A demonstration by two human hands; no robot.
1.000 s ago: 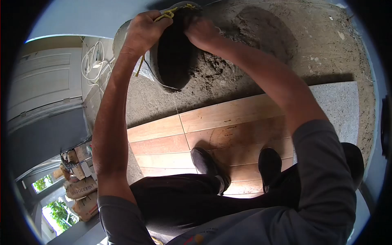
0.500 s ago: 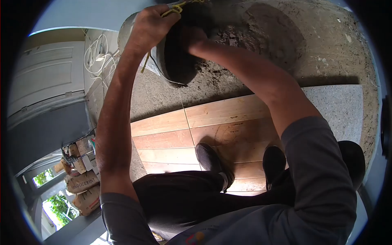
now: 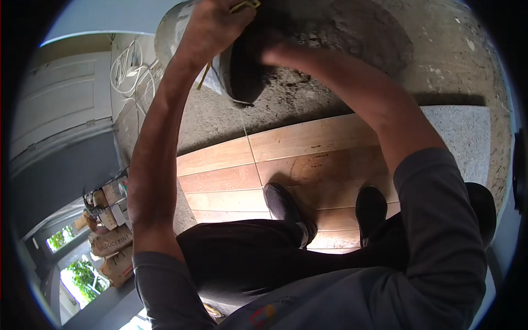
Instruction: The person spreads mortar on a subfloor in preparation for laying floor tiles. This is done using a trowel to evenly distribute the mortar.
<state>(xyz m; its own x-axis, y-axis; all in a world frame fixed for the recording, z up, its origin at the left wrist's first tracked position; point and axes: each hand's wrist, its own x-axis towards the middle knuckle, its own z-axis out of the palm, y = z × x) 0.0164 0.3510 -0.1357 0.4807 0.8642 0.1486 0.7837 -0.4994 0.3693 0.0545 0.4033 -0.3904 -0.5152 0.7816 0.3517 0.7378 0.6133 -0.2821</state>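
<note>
- The left hand [image 3: 213, 30] is curled tight, its fingers closed around a yellow cord [image 3: 246, 5] at the upper side of a bucket [image 3: 169, 36]; whether it also pinches the rim cannot be told, as the hand covers that spot.
- A loose end of yellow cord hangs below the left hand, beside the wrist.
- The right hand [image 3: 270, 48] is at the bucket's mouth, its fingers lost in dark shadow and blur; how far they are spread, and whether they hold anything, cannot be told.
- The bucket lies tilted, its wall to the left of and beneath the left hand, its dark mouth turned toward the right hand.
- Wet, rough mortar [image 3: 357, 33] spreads over the concrete floor [image 3: 206, 124] to the right of the right hand, beyond the forearm, with crumbly bits just below that hand.
- Nearer the body than both hands, wood-look tiles [image 3: 308, 148] run across the floor, with two dark shoes [image 3: 371, 209] on them.
- A grey speckled tile [image 3: 459, 135] adjoins them, well to the right of the right hand and nearer the body.
- Well to the left of the left hand are a coiled white cable [image 3: 124, 74] and a pale panelled door [image 3: 66, 93]; stacked brown cement bags [image 3: 111, 241] sit farther down that side.
</note>
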